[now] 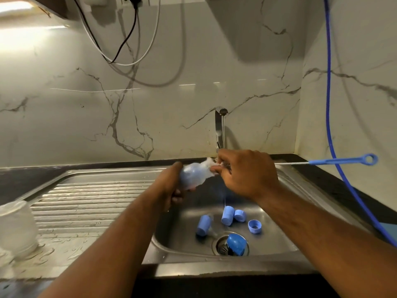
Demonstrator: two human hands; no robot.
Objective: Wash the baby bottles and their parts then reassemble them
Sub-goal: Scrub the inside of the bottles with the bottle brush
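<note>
Translucent bluish bottle (pixel 192 176) was held sideways over the sink basin (pixel 279 211), left hand (pixel 171 188) curled round its base, foam at its mouth. Right hand (pixel 247 173) had its fingers pinched on the brush (pixel 339 161) right at that mouth, the looped blue handle poking out to the right. Down in the basin lay blue parts: a tall cap (pixel 227 215), a second tall cap (pixel 203 225), a small cap (pixel 240 215), an open ring (pixel 254 226) and a domed piece (pixel 236 244) on the drain. On the draining board (pixel 96 201), well to the left, stood a frosted container (pixel 16 226)
</note>
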